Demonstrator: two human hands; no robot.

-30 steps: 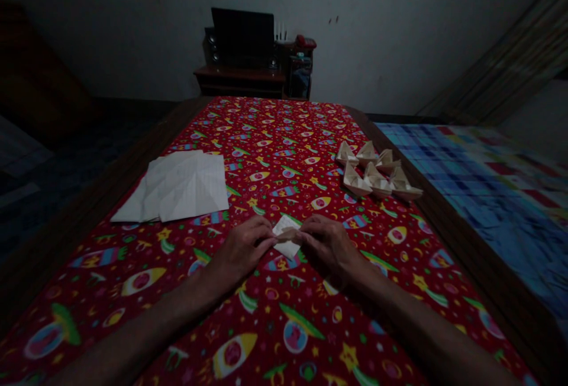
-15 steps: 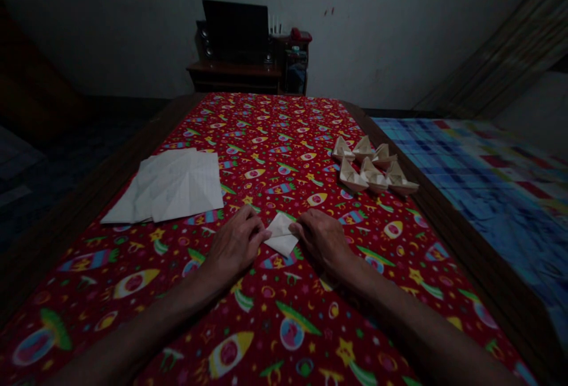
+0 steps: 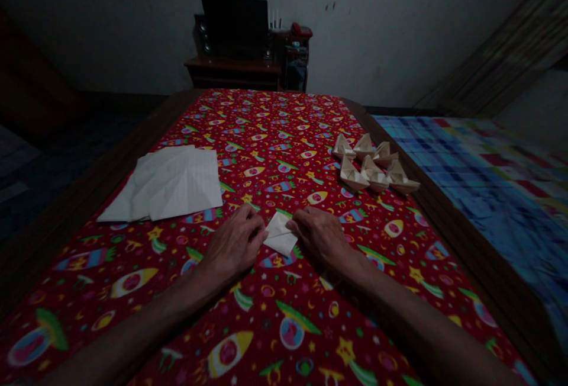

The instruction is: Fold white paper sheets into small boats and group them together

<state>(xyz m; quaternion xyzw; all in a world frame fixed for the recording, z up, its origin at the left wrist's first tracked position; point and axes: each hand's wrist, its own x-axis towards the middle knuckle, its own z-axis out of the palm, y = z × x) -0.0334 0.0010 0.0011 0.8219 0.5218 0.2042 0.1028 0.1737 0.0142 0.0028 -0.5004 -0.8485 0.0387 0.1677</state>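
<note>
A small folded square of white paper (image 3: 280,239) lies corner-forward on the red patterned cloth (image 3: 266,327), with a crease across its middle. My left hand (image 3: 237,237) is at its left corner, thumb and curled fingers closed on the edge. On the opposite side my right hand (image 3: 320,233) has its fingers curled and its thumb pressed at the right corner. Several folded paper boats (image 3: 375,174) stand in two rows at the right. Loose sheets of white paper (image 3: 177,182) lie fanned in an overlapping pile at the left.
Dark wooden table edges (image 3: 437,220) border the cloth. Beyond the far end stands a desk (image 3: 233,66) with a black monitor (image 3: 235,26), speakers and a red telephone (image 3: 300,31). A plaid bedspread (image 3: 465,179) spreads out at the right.
The raised flap on the folded paper has been laid flat, leaving a crease line. My hands have moved slightly apart and stay at its two sides. The view has tilted a little.
</note>
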